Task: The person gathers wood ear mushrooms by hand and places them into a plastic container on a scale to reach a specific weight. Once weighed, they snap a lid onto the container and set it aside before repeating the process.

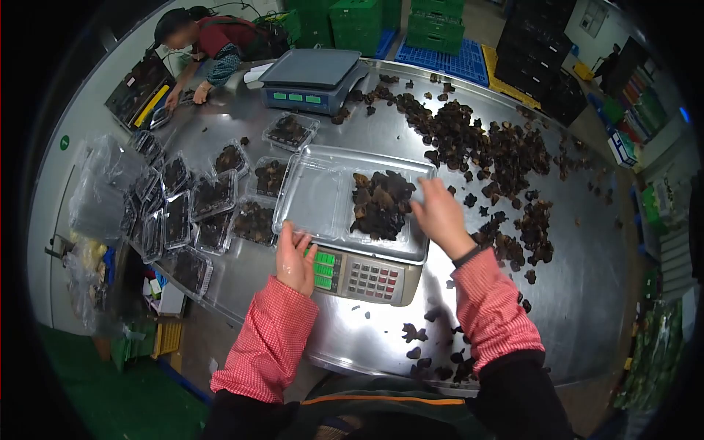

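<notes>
An open clear plastic clamshell container (315, 198) lies on the tray of a digital scale (374, 282). Dark wood ear mushrooms (381, 205) are heaped in its right half, while the left half is bare. My left hand (295, 260) is at the near left corner of the container, its fingers apart and palm turned up. At the right rim, my right hand (442, 218) has thumb and forefinger spread beside the mushroom heap. Whether its fingertips press the rim or the mushrooms is hard to make out.
Filled clamshells (213, 196) crowd the table's left side, near stacked clear packaging (106, 187). Loose mushrooms (506, 154) spread over the right of the steel table (579, 293). A second scale (312, 73) stands at the back. Another person (220, 44) leans in at far left.
</notes>
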Action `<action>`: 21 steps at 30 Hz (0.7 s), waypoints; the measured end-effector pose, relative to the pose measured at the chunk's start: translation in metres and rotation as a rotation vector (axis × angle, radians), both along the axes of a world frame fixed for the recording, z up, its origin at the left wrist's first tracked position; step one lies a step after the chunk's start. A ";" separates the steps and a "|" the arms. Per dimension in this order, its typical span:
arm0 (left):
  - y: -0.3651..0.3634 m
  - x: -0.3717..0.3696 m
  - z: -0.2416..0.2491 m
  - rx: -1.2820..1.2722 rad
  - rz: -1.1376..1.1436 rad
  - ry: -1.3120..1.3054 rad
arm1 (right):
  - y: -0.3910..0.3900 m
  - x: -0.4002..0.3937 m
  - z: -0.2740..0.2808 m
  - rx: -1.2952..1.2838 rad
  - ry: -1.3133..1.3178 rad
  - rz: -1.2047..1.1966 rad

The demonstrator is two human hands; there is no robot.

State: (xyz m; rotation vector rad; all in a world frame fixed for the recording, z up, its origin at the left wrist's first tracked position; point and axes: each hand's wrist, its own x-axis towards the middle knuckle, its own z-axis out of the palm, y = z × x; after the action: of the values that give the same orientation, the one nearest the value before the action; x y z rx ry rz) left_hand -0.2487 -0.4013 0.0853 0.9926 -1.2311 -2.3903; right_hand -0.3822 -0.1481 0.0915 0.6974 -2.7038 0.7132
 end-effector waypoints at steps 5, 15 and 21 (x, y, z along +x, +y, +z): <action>-0.002 -0.017 0.005 -0.190 -0.040 0.104 | -0.063 0.007 -0.002 0.311 0.052 0.083; 0.038 -0.019 0.003 -1.823 -0.417 0.220 | -0.035 -0.075 -0.044 -0.202 -0.261 0.012; 0.024 -0.001 -0.015 -1.459 -0.290 -0.029 | -0.042 -0.050 -0.042 -0.956 -1.033 -0.054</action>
State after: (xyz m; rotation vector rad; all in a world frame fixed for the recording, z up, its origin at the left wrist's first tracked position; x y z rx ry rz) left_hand -0.2494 -0.3777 0.0703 0.3220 -2.5208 -0.9399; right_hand -0.4327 -0.1897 0.0491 -0.0505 -2.4800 2.6209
